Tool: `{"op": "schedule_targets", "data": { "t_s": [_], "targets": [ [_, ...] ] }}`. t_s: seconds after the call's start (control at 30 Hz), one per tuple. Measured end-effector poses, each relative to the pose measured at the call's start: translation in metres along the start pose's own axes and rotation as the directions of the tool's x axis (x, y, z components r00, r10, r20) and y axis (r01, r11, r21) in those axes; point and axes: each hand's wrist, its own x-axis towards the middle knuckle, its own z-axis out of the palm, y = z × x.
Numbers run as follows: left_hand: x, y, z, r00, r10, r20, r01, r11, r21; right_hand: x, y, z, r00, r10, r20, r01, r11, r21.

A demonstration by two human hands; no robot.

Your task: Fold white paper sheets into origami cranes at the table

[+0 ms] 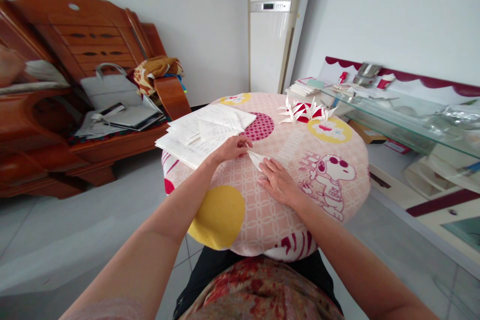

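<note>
A small folded white paper piece [257,159] lies on the round table's pink cartoon-print cloth [322,200]. My left hand [233,148] pinches its left end with fingers curled. My right hand [278,180] lies flat, fingers together, pressing down on its right part. A stack of white printed sheets [204,132] sits just beyond my left hand. Several folded white paper cranes [305,110] stand at the table's far side.
A carved wooden bench [56,105] with a grey bag [110,87], papers and a patterned cloth stands at the left. A glass-topped cabinet [408,115] with bowls and clutter runs along the right. A white fridge [273,25] stands behind the table.
</note>
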Motion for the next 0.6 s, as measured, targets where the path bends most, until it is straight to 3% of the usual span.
{"op": "schedule_targets", "data": {
  "t_s": [0.1, 0.3, 0.6],
  "targets": [
    [-0.0041, 0.0064, -0.0036, 0.998, 0.047, 0.043, -0.05, 0.995, 0.081, -0.0001, 0.0, 0.0002, 1.0, 0.001, -0.001, -0.001, 1.0, -0.007],
    [-0.0083, 0.0046, -0.0007, 0.99, 0.14, -0.011, -0.134, 0.966, 0.222, 0.0002, -0.0002, -0.0001, 1.0, 0.012, 0.002, -0.012, 1.0, -0.004],
    [-0.0074, 0.0011, 0.0043, 0.948, 0.317, 0.004, -0.284, 0.842, 0.458, -0.0009, 0.0, 0.0015, 1.0, 0.026, -0.009, -0.026, 1.0, -0.006]
  ]
}}
